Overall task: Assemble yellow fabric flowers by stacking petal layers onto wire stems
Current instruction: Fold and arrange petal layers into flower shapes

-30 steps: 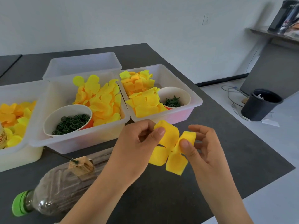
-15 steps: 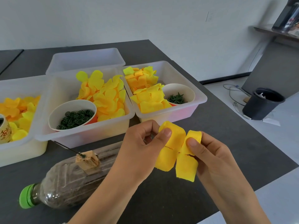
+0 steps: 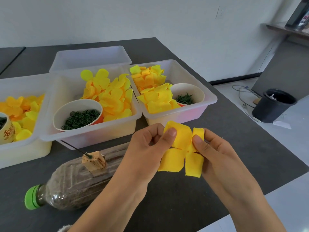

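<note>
- A plastic bottle [image 3: 78, 185] is laid on its side on the dark table [image 3: 175, 203], at the left.
- A yellow petal layer [image 3: 181, 149] is held above the table, in front of the white bins [image 3: 93, 131].
- Its upper left petal is pinched by the left hand [image 3: 147, 148].
- Its upper right petal is pinched by the right hand [image 3: 215, 153].

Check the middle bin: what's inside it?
The middle bin holds a heap of yellow petals and a white cup full of dark green rings. The floor under the heap is covered, and so is the cup's lower part.
</note>
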`<action>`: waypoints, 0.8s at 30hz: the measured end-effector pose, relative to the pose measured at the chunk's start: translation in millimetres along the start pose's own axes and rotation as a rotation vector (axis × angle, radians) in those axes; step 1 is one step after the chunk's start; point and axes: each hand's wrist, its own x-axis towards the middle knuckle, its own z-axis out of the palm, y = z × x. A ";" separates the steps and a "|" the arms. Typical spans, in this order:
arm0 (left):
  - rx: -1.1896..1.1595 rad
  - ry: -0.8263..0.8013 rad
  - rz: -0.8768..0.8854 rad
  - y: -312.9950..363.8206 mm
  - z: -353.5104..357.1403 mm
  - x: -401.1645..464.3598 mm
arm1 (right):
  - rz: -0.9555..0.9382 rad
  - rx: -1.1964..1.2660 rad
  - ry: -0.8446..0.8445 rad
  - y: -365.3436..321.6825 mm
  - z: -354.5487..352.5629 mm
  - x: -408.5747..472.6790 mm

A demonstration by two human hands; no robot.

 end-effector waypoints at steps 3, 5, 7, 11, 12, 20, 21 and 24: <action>-0.103 0.010 -0.048 -2.9 4.7 -0.5 | 0.035 0.089 0.001 -1.1 2.9 0.3; -0.139 0.030 -0.063 -5.2 7.4 -0.6 | 0.034 0.093 0.036 -2.6 6.6 -0.1; -0.156 0.068 -0.054 -7.6 9.0 -1.2 | -0.042 -0.092 0.151 -0.9 10.2 -0.6; -0.153 0.147 -0.026 -5.5 11.5 -4.8 | -0.516 -0.675 0.543 4.2 13.2 -8.8; -0.150 0.163 -0.014 -5.6 12.3 -5.0 | -0.624 -0.730 0.539 5.5 14.0 -12.7; -0.099 0.107 0.024 -8.5 18.7 -2.8 | -0.577 -0.715 0.213 16.3 23.4 -24.4; -0.055 0.095 0.047 -8.2 19.5 -3.4 | -0.557 -0.676 0.182 17.4 24.1 -25.5; 0.158 0.074 0.175 -10.2 19.2 -5.2 | -0.514 -0.593 0.148 21.0 24.9 -27.6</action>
